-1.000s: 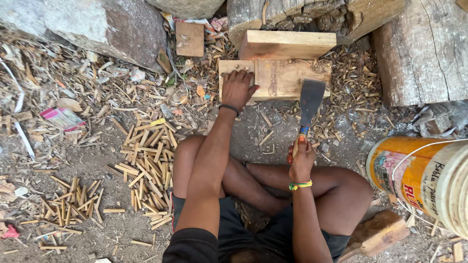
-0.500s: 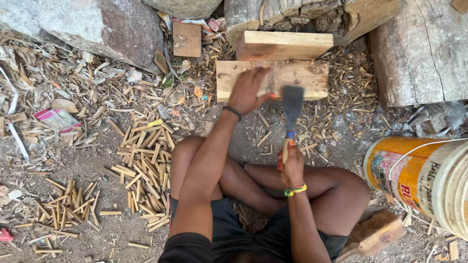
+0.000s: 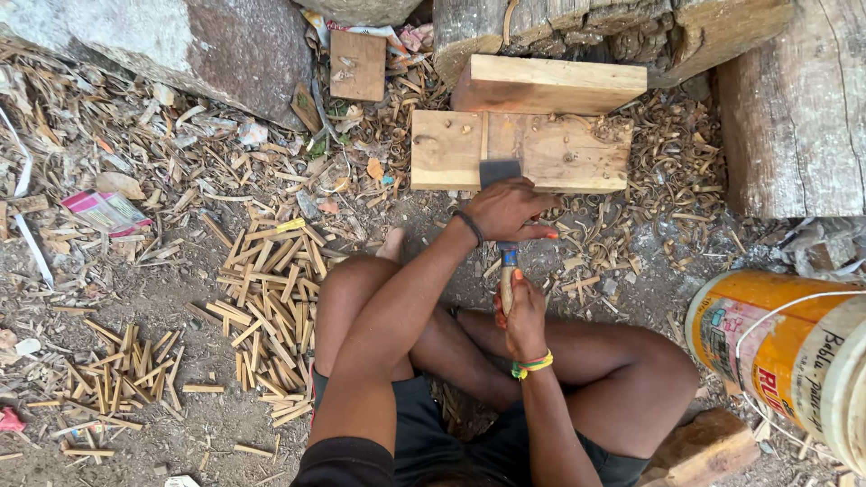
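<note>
I sit cross-legged on the ground facing a flat wooden block [image 3: 559, 149] with a thin upright strip of wood standing on it. My right hand [image 3: 523, 316] grips the wooden handle of a flat-bladed cleaver [image 3: 501, 173], whose dark blade rests on the block's near edge by the strip. My left hand [image 3: 510, 212] lies over the blade's back and the top of the handle, fingers curled, pressing down. A black band circles my left wrist and coloured bangles my right.
A second plank [image 3: 550, 84] leans behind the block. Piles of split wooden sticks [image 3: 266, 289] lie to my left. A yellow bucket [image 3: 785, 352] stands at the right, logs [image 3: 798, 108] and a grey rock [image 3: 207, 50] at the back. Wood shavings cover the ground.
The cleaver swung from the right side in over the block, and its blade now sits on the block's near edge. My left hand left the block's top and came down onto the blade's back.
</note>
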